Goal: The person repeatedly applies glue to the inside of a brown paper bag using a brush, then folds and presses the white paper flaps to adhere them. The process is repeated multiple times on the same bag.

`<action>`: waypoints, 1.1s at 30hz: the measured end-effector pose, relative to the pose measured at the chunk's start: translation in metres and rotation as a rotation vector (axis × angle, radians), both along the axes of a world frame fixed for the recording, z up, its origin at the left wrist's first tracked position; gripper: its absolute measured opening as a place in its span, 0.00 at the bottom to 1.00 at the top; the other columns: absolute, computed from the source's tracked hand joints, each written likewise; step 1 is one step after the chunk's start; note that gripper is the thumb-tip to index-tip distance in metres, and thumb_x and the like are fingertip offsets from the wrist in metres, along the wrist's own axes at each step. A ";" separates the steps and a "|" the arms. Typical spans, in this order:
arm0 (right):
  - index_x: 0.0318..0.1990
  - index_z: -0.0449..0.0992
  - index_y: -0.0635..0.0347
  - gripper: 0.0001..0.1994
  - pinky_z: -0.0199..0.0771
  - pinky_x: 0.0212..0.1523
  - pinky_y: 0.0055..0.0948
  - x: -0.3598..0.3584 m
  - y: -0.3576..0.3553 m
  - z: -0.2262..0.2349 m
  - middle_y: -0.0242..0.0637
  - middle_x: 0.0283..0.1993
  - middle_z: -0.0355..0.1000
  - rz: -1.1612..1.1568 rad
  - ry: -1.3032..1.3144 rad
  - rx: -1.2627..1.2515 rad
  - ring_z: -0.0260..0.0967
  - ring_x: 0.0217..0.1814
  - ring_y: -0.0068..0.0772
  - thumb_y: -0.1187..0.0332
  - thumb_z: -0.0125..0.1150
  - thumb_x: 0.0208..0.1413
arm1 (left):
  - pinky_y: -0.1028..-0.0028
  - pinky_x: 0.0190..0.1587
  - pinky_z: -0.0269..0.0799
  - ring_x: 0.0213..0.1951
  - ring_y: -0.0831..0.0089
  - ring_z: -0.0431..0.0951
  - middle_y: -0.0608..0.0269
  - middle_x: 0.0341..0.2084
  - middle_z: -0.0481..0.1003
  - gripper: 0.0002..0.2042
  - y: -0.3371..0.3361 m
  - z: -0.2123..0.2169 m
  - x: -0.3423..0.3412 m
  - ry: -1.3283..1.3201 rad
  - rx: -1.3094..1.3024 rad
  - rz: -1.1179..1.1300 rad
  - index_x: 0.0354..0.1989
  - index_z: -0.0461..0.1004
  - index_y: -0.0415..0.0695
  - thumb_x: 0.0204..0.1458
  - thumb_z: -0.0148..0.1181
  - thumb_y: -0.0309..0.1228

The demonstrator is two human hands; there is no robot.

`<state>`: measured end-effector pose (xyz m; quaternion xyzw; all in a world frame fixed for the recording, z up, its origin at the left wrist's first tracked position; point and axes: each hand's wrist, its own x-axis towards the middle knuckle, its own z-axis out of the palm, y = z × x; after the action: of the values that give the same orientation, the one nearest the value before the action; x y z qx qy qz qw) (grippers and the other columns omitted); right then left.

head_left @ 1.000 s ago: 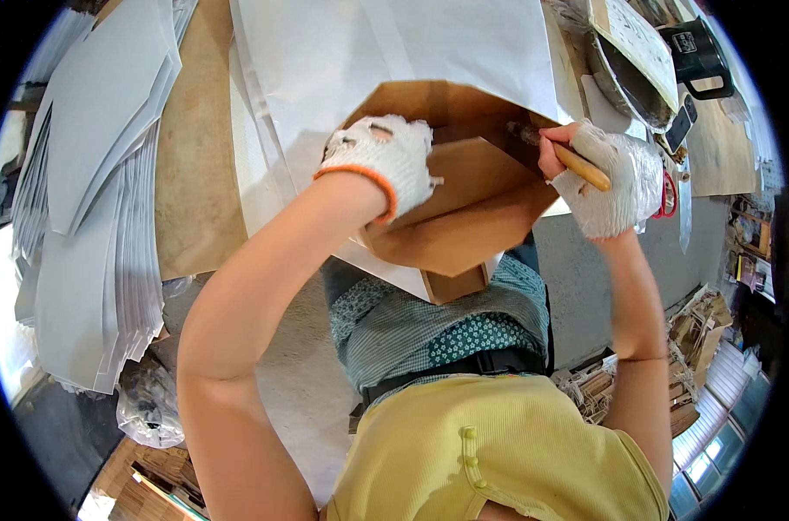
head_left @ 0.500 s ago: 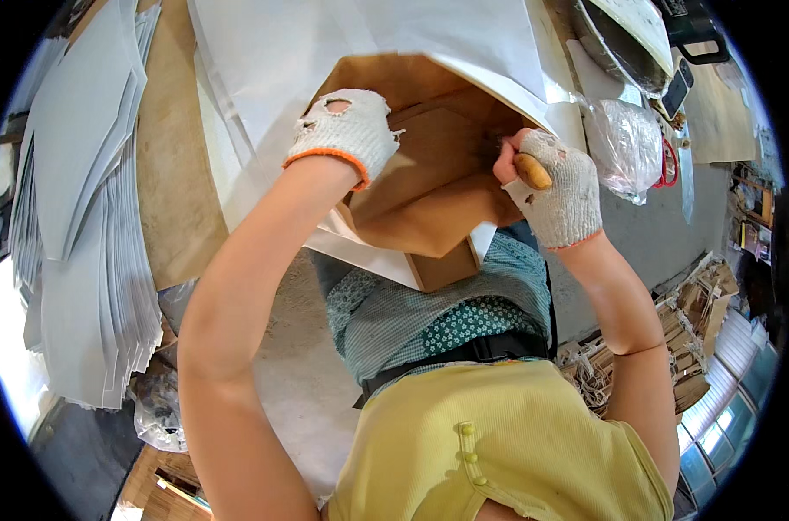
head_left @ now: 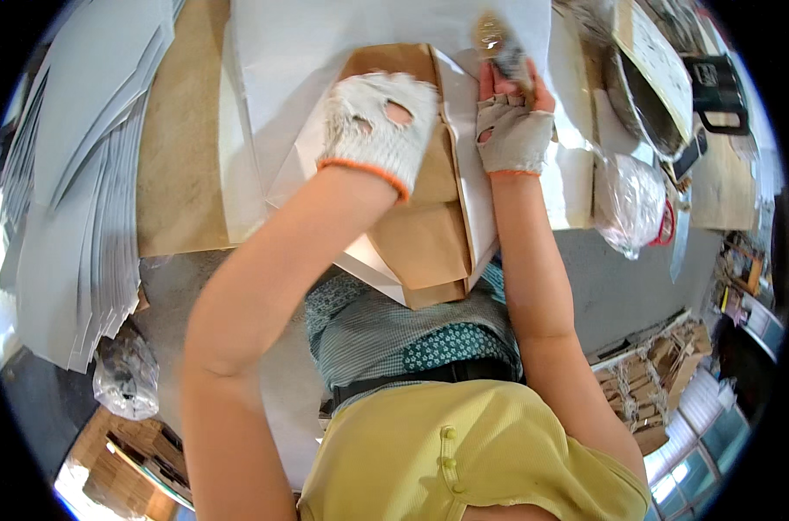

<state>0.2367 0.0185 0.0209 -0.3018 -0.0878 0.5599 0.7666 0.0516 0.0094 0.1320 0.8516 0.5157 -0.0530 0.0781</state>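
Observation:
In front of me stands a paper bag or box form (head_left: 429, 247), white outside and brown inside, with angled folds and its near end against my lap. My left hand (head_left: 377, 126), in a worn white glove with holes and an orange cuff, lies over its upper left part. The fingers of that hand are hidden by the back of the glove. To the right of the form, my right hand (head_left: 516, 126), in a similar glove with bare fingers, is closed round a short brush (head_left: 505, 56). The brush is smeared by motion, over the white sheet (head_left: 325, 30).
Stacked white cut sheets (head_left: 86, 191) hang over the table's left edge. On the right are a clear plastic bag (head_left: 629, 204), red-handled scissors (head_left: 666, 221), a metal basin (head_left: 624, 91) with a board on it, and a black mug (head_left: 716, 95). Bundled cardboard pieces (head_left: 646, 382) lie lower right.
My right hand has come out of the brown opening with the brush and moved up and away. My left hand has shifted right. The form's opening has narrowed.

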 end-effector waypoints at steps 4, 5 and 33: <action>0.48 0.78 0.64 0.15 0.76 0.47 0.30 -0.028 -0.013 0.004 0.44 0.49 0.76 0.177 -0.442 -0.031 0.73 0.46 0.34 0.62 0.56 0.63 | 0.66 0.53 0.72 0.52 0.56 0.77 0.53 0.50 0.77 0.15 -0.018 -0.023 -0.041 -0.652 0.304 0.123 0.51 0.75 0.43 0.56 0.58 0.32; 0.49 0.77 0.64 0.16 0.75 0.49 0.32 -0.030 -0.017 0.002 0.46 0.51 0.75 0.213 -0.509 -0.012 0.73 0.47 0.35 0.60 0.54 0.63 | 0.64 0.54 0.72 0.53 0.54 0.76 0.51 0.51 0.76 0.17 -0.026 -0.039 -0.059 -0.822 0.402 0.227 0.53 0.74 0.42 0.57 0.57 0.34; 0.50 0.77 0.59 0.22 0.67 0.34 0.20 0.002 -0.053 -0.003 0.34 0.33 0.75 0.547 -0.181 -0.124 0.69 0.35 0.21 0.50 0.52 0.63 | 0.65 0.45 0.74 0.43 0.63 0.76 0.62 0.37 0.74 0.16 -0.068 -0.020 -0.061 -0.262 -0.072 -0.239 0.45 0.72 0.46 0.45 0.60 0.27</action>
<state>0.2386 -0.0343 0.0181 -0.3617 -0.1997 0.7209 0.5565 -0.0095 -0.0589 0.1125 0.9030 0.3942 0.0310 0.1680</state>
